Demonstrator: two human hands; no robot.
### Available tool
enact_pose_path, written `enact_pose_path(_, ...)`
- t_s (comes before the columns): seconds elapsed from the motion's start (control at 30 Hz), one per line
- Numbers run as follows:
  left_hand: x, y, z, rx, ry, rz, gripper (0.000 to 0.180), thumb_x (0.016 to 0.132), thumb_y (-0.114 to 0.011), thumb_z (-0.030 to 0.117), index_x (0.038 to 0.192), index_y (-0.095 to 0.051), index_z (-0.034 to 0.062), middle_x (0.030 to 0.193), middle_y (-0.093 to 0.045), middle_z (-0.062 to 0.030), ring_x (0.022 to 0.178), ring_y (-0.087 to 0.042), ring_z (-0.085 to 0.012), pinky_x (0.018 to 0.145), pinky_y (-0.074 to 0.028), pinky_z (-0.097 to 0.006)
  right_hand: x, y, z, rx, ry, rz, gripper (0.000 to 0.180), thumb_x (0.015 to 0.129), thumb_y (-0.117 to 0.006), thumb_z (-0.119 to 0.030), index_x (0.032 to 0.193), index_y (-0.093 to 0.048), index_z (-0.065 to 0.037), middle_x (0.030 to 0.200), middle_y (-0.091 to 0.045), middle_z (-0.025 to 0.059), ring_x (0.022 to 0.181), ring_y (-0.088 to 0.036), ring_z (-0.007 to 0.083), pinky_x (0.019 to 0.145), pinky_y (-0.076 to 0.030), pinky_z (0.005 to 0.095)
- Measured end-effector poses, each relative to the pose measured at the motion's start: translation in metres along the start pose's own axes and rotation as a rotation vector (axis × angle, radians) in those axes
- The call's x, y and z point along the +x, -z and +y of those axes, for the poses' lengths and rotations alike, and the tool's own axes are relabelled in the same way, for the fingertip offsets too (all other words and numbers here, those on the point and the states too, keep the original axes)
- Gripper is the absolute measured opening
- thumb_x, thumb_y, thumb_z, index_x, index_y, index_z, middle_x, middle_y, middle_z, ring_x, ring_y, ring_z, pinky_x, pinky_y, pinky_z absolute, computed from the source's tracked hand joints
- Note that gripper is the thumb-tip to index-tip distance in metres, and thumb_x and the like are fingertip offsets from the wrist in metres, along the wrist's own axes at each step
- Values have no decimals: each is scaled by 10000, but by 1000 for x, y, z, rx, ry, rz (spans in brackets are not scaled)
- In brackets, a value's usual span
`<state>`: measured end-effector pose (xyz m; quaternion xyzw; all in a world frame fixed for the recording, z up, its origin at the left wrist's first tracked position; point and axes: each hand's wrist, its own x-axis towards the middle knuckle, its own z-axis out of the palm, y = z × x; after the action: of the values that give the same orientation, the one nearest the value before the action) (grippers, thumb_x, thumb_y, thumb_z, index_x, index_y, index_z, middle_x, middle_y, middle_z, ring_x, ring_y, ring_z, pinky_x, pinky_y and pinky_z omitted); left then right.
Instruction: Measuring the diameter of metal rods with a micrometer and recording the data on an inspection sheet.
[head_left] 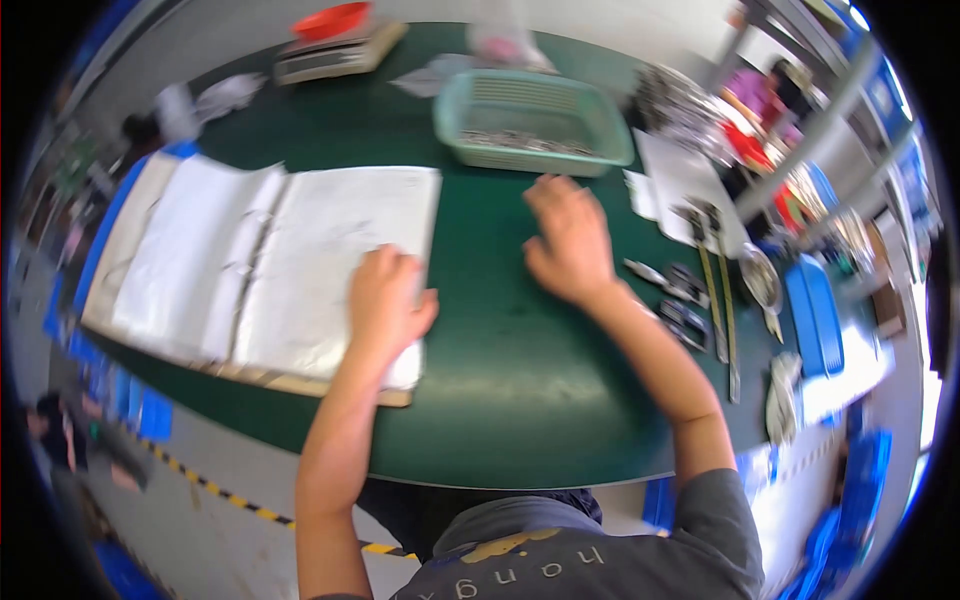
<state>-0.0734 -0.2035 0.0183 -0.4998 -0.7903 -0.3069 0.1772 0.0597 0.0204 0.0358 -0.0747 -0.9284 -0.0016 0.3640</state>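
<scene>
A ring binder [262,240] lies spread on the left of the green table, its pages in clear sleeves. My left hand [384,300] is over the lower right part of its right page [330,215], fingers bent and thumb apart, with nothing seen in it. Slightly blurred, my right hand [572,238] is over the bare green tabletop [490,330], fingers forward and thumb spread, holding nothing. Just beyond its fingertips stands a pale green plastic basket [540,160] with small metal pieces [520,140] on its bottom.
Right of my right arm lie vernier calipers [722,300], dark measuring tools [684,305] and a blue tray [814,315]. A scale [340,55] bearing a red dish [332,20] stands at the back left. Bagged metal parts [680,110] sit back right; another person [760,95] is beyond.
</scene>
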Motion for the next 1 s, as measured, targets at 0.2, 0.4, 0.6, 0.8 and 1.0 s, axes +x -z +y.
enact_pose_path(0.2,-1,5,0,-40,-14,-8,247,660,-719,146,819,-575,23,885,-506,-109,852,-512,-295,700,-427,-400,88,-46,72,-387,-163,-179,655,685,-682,-195,1295,-473,-76,1380,-405,171,1306,-360,329,1091,-291,437)
enact_pose_path(0.4,0,6,1,-45,10,-41,258,649,-726,110,850,-586,30,906,-514,-103,872,-511,-305,731,-425,-399,72,-68,80,-261,-170,-343,603,741,-653,-246,1308,-490,-119,1397,-428,119,1295,-397,277,1050,-352,421)
enact_pose_path(0.6,0,4,-2,-55,-39,-8,250,648,-725,130,822,-579,27,879,-497,-106,852,-505,-291,705,-411,-396,42,-70,62,-268,-144,-217,563,812,-630,-236,1329,-456,-97,1418,-408,115,1253,-445,292,1016,-398,402)
enact_pose_path(0.8,1,4,-1,-55,-26,-19,273,635,-731,120,842,-578,30,894,-501,-116,868,-507,-309,722,-416,-413,40,-78,48,-293,-249,-233,582,749,-663,-219,1291,-488,-98,1382,-451,123,1241,-466,294,993,-421,419)
enact_pose_path(1.0,1,6,5,-67,-12,-29,258,661,-728,101,854,-573,28,921,-507,-104,892,-504,-305,756,-418,-411,21,-65,40,-223,-213,-254,625,799,-634,-223,1370,-404,-118,1458,-333,139,1332,-340,291,1054,-333,428)
